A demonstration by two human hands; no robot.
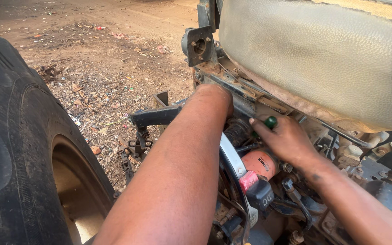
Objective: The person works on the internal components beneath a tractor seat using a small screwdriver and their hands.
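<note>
My right hand (pixel 286 138) has its fingers curled around a screwdriver's glossy green handle (pixel 270 121); only the rounded butt end shows, poking out above my knuckles, just under the lower edge of the worn grey seat (pixel 323 59). My left hand (pixel 218 97) reaches deep into the engine bay, and I cannot tell how its fingers are set. Just below my right hand sits an orange cylindrical oil filter (pixel 258 162). A big black tyre (pixel 19 149) fills the left side.

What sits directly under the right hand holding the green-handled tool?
Under the right hand an orange cylindrical filter shows, with a red cap below. The green tool handle peeks out; its tip is hidden.
</note>
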